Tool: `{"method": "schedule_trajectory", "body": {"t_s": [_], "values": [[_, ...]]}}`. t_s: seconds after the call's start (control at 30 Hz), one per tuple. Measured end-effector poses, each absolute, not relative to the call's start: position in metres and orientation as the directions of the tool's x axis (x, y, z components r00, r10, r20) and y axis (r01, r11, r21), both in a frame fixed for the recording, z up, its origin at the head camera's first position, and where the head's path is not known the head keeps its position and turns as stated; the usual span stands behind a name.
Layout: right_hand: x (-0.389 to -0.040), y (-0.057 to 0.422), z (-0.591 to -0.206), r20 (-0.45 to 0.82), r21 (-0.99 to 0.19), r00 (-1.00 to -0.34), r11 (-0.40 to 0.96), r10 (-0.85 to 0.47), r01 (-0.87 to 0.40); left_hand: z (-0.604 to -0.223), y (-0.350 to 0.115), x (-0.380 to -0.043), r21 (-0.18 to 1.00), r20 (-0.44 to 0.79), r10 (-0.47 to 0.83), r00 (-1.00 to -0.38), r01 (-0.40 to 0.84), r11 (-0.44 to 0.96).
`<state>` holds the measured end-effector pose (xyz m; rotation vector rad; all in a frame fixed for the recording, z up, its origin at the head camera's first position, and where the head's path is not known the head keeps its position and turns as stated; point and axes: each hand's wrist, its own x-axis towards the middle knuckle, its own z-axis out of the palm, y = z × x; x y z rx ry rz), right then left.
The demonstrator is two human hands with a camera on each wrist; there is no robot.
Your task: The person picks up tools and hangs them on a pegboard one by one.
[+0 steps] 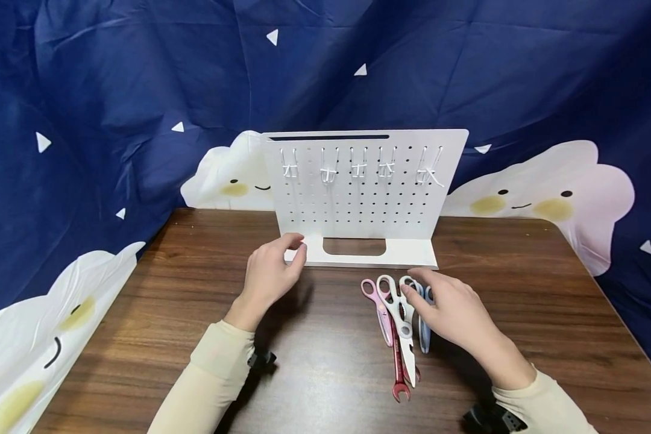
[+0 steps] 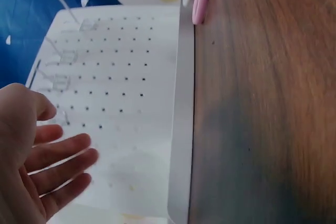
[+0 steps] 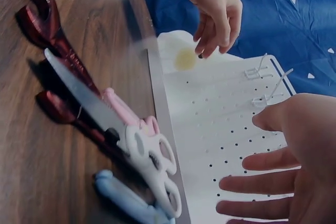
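Observation:
My left hand (image 1: 272, 270) hovers at the left front corner of a white pegboard stand (image 1: 358, 229), with relaxed fingers and nothing held. My right hand (image 1: 458, 308) is over the right side of a small pile of tools; in the right wrist view its fingers are extended and hold nothing. On top of the pile lie white-handled scissors (image 1: 405, 330), blade toward me. Pink scissors (image 1: 384, 323) sit to their left, and a light blue tool (image 1: 424, 337) with loop handles to their right. Underneath are a red wrench (image 1: 398, 371) and a second red wrench (image 3: 56, 107), both partly covered.
Several white wire hooks, such as the rightmost hook (image 1: 428, 175), hang along the pegboard's upper part. The brown wooden table (image 1: 195, 289) extends to both sides. Behind it hangs a dark blue curtain (image 1: 325, 78) with cloud prints.

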<state>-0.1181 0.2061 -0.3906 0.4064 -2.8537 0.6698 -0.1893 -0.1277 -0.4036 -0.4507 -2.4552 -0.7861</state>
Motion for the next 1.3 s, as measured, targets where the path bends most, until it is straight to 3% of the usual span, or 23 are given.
{"method": "schedule_trajectory", "body": {"t_s": [0.2, 0.6, 0.87, 1.07, 1.3], "values": [[-0.119, 0.215, -0.396, 0.248, -0.480, -0.949, 0.826, -0.196, -0.296, -0.413, -0.141, -0.208, 0.592, 0.543, 0.127, -0.830, 0.486, 0.643], [-0.114, 0.239, -0.414, 0.201, -0.557, -0.972, 0.803, -0.118, -0.213, -0.422, -0.162, -0.238, 0.739, 0.465, 0.028, -0.885, 0.405, 0.539], [-0.107, 0.248, -0.428, 0.068, -0.657, -0.995, 0.747, -0.075, -0.101, -0.430, -0.174, -0.254, 0.794, 0.417, -0.066, -0.906, 0.328, 0.512], [-0.102, 0.248, -0.440, -0.034, -0.748, -0.998, 0.663, -0.059, -0.013, -0.435, -0.182, -0.267, 0.864, 0.382, -0.152, -0.911, 0.294, 0.409], [-0.099, 0.241, -0.446, -0.135, -0.748, -0.991, 0.657, -0.016, 0.091, -0.441, -0.187, -0.280, 0.910, 0.290, -0.075, -0.954, 0.251, 0.331]]}}
